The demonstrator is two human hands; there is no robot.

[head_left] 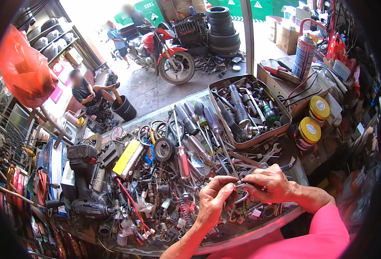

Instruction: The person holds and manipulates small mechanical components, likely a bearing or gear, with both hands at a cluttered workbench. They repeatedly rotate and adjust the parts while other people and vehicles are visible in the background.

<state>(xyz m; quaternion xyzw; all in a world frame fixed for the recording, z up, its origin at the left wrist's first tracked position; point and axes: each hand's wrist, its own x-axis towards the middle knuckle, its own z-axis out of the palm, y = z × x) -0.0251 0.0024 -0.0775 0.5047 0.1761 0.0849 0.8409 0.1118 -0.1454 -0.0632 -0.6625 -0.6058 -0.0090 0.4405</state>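
Observation:
Above the near right part of the cluttered workbench, my two hands meet fingertip to fingertip. My left hand [216, 196] is closed in a pinch on one end of a small metal part [238, 184]. Its other end sits in the closed fingers of my right hand [269, 183]. The part is too small and too covered to name. Just below the fingers shows a curved silvery piece [243, 198]; I cannot tell whether it is joined to the part. Past my hands lie a red-handled screwdriver [183, 163] and an open-ended wrench [271, 152].
A metal tray of tools [259, 140] stands at the bench's far right, beside two yellow-lidded tubs [310, 130]. Left are a cordless drill [84, 181] and a yellow-and-white box [131, 159]. An orange bag [26, 64] hangs upper left. Beyond are a red motorcycle [169, 54] and several people.

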